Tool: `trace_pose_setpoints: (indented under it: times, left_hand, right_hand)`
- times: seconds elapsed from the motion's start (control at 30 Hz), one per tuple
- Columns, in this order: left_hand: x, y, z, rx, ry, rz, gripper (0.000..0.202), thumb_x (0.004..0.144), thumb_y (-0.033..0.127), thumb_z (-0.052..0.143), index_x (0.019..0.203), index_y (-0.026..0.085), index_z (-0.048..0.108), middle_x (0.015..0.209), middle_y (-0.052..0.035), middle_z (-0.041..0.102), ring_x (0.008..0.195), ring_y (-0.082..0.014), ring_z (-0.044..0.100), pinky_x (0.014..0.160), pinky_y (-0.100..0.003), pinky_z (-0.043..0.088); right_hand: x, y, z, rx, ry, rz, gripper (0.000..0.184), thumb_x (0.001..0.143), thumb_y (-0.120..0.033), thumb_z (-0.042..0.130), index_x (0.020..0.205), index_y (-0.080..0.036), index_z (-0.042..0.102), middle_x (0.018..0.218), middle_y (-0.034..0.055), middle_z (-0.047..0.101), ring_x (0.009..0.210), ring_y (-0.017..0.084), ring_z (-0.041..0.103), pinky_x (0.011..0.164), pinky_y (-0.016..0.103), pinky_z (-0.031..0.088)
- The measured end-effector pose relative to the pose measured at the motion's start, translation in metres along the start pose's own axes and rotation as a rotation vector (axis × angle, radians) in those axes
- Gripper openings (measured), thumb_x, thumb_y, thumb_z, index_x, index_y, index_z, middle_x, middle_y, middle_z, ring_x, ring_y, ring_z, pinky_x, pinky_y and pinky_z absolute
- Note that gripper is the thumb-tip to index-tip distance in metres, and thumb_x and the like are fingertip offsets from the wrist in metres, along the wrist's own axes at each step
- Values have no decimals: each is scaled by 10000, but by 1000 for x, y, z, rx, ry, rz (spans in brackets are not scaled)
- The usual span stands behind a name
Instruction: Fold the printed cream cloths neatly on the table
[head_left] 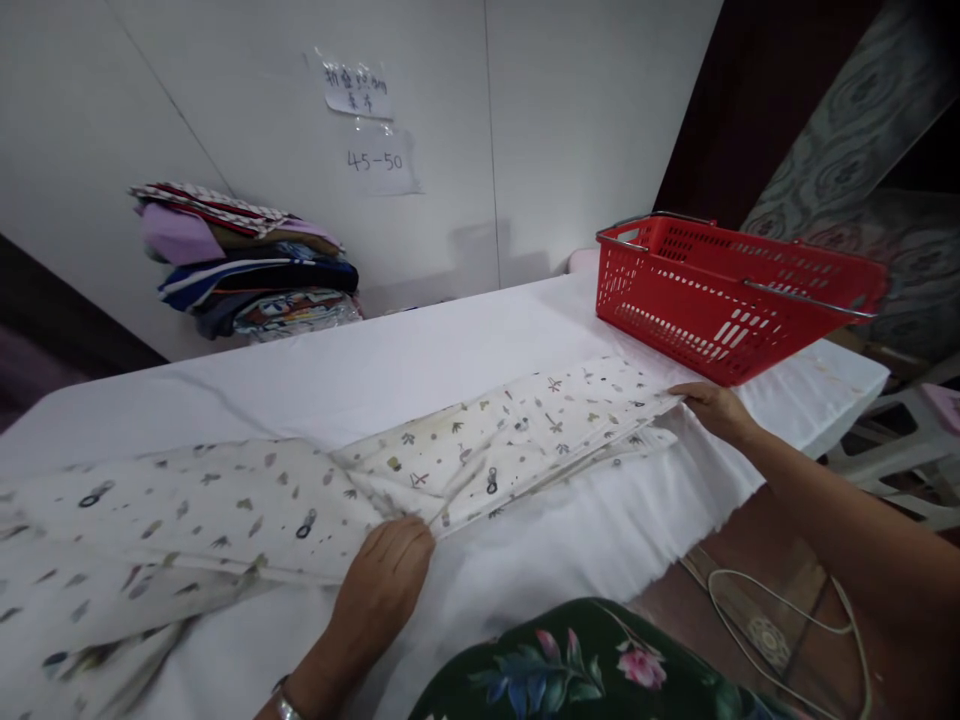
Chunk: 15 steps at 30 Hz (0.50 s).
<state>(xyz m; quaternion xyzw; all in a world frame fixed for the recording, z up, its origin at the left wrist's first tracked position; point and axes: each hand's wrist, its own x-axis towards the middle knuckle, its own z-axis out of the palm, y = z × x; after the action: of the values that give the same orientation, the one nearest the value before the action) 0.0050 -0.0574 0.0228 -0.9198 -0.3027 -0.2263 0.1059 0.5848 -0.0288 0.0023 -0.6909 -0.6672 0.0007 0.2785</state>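
A long white cloth [255, 500] with small printed figures lies across the table, folded into a strip on the right and looser and wider on the left. My left hand [390, 570] grips its near edge around the middle, where the fabric bunches into creases. At the strip's right end, my right hand [712, 408] pinches the corner between thumb and fingers. Between my two hands the near edge runs fairly straight, with several layers showing. The cloth's left end runs out of view.
A red plastic basket [675, 300] with metal handles stands at the table's back right. Folded fabrics [255, 270] are stacked beyond the back left edge. Paper notes [382, 162] hang on the wall. A white cable [780, 580] lies on the floor, and a pale stool [892, 440] stands at right.
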Motion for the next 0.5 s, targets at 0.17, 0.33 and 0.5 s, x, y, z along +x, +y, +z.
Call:
trace_pose_setpoints:
  times: [0.17,0.33,0.5]
  left_hand:
    - [2,5,2,-17,-84,-24,270,871,47,335,833,158,578,800,-41,606,750,-166,545,758,-335,422]
    - [9,8,2,14,-50,-54,254,871,53,386,987,149,590,885,-59,622,822,-187,552,787,-346,402]
    - [13,10,8,54,-61,-132,212,865,57,402,894,149,590,838,-60,611,783,-192,531,734,-331,394]
  right_hand:
    - [1,-2,-2,26,5,3,272,757,-236,469,906,-224,696,912,54,704,848,228,654,801,364,527]
    - [5,-3,-6,75,34,60,260,765,-280,483,917,-227,687,913,54,705,831,220,653,780,338,523]
    - [7,1,-10,80,11,123,291,768,-287,506,971,-163,672,953,102,697,837,209,643,803,300,484]
